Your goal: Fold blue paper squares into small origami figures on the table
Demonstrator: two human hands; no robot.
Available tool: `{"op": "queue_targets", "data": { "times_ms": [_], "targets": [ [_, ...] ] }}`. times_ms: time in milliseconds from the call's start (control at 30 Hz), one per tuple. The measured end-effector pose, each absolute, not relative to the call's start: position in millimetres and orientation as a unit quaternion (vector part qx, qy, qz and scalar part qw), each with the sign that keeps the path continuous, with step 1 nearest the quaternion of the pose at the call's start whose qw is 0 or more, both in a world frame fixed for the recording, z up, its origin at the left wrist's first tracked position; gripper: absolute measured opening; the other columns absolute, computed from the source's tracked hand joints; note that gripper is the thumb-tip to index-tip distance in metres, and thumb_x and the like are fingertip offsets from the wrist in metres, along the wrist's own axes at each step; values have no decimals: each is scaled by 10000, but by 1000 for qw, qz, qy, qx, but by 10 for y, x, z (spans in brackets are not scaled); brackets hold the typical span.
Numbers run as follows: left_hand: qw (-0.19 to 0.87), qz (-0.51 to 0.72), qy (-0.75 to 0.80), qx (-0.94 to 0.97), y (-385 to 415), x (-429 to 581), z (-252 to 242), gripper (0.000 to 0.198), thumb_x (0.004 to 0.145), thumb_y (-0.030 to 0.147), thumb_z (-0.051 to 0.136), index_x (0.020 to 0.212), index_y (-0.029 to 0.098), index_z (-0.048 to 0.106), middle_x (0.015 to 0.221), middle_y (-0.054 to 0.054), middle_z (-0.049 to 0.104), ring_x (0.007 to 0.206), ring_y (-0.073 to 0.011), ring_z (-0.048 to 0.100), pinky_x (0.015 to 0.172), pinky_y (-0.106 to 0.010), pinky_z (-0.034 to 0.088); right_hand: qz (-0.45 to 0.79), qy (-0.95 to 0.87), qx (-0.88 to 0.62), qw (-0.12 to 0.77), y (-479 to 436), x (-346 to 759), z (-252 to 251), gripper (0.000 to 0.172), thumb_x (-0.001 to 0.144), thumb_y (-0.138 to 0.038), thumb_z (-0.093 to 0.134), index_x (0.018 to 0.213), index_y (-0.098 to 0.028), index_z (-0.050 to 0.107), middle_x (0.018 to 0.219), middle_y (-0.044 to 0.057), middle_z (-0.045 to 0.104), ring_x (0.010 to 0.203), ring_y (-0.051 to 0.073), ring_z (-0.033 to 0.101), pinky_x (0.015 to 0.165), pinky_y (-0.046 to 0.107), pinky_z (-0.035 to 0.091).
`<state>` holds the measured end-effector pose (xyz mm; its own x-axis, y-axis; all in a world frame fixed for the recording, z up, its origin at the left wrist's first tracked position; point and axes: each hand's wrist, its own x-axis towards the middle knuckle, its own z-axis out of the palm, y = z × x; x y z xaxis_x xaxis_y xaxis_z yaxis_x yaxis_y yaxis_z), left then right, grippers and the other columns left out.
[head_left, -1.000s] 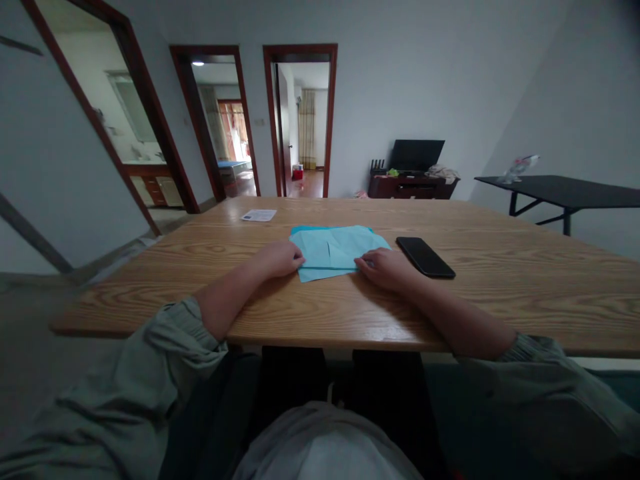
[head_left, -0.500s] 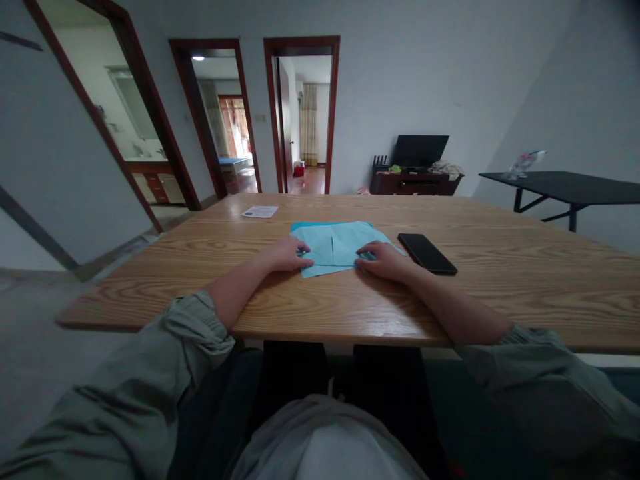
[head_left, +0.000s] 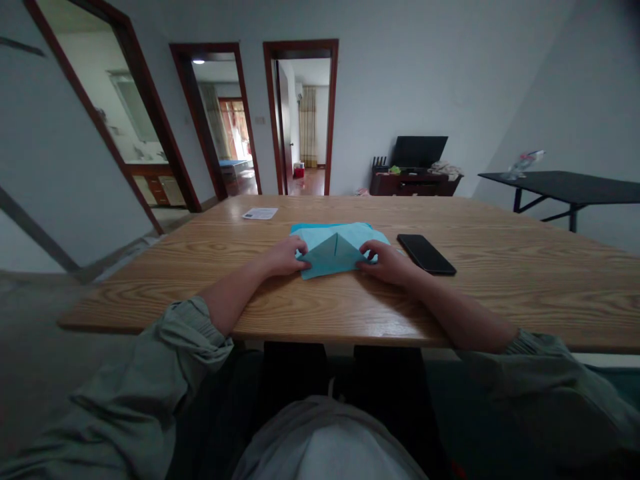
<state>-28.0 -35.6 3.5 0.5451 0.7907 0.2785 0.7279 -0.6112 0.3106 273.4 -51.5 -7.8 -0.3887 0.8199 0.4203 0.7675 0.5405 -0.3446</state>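
We sit at a long wooden table (head_left: 500, 300) with a sheet of light-blue paper (head_left: 325, 233) lying flat near its middle, between our hands; a folded triangular flap (head_left: 333, 257) stands out darker on its near side; our left hand (head_left: 283, 258) rests on the sheet's left edge, fingers (head_left: 295, 248) pressed together and lying flat; our right hand (head_left: 387, 262) sits at the right edge, fingers (head_left: 366, 251) slightly curled, though we cannot tell whether they pinch the paper; a black smartphone (head_left: 425, 255) lies face up just beside the sheet on the right; a white paper slip (head_left: 259, 213) lies well apart, towards the table's far edge; grey-green sleeves (head_left: 190, 333) are pushed up our forearms.
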Motion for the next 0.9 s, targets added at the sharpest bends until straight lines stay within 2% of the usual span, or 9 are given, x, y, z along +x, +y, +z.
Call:
{"op": "queue_targets", "data": {
  "times_ms": [167,333,500,600,733,900],
  "targets": [
    [76,257,396,878,-347,-326,13,132,716,293,653,802,194,643,962,-28,538,847,-168,542,800,-301,441,27,-856,-401,324,-435,2802,-134,85,723,-247,623,792,-200,611,988,60,587,773,158,568,771,311,469],
    [100,269,379,880,-306,-368,-26,99,705,270,656,760,189,642,996,-31,541,849,-159,542,830,-305,455,49,-861,-398,311,-455,2828,-126,103,685,-257,650,769,-199,641,1118,80,579,824,174,563,812,335,457],
    [104,273,385,876,-313,-383,-39,76,696,222,629,763,190,645,1076,-40,531,911,-172,549,866,-318,447,169,-820,-453,307,-499,2838,-42,175,780,-304,499,783,-191,632,838,42,636,800,198,560,762,325,428],
    [98,273,384,876,-315,-386,-49,100,682,166,599,769,191,643,1087,-39,535,975,-182,547,920,-325,422,225,-783,-473,336,-477,2846,-36,159,749,-248,456,810,-191,592,766,16,608,749,176,547,698,292,422],
    [104,271,385,876,-294,-393,-70,109,674,178,600,774,191,640,1072,-37,538,922,-174,557,877,-314,444,213,-782,-500,305,-471,2842,-49,164,686,-232,531,832,-185,587,733,8,590,679,154,521,643,274,413],
    [103,270,389,875,-314,-378,-45,106,662,182,605,763,196,633,1048,-30,552,890,-176,558,856,-317,442,165,-803,-513,254,-497,2847,-50,177,726,-310,575,828,-176,626,746,22,611,658,149,513,623,277,403]
  ]
}}
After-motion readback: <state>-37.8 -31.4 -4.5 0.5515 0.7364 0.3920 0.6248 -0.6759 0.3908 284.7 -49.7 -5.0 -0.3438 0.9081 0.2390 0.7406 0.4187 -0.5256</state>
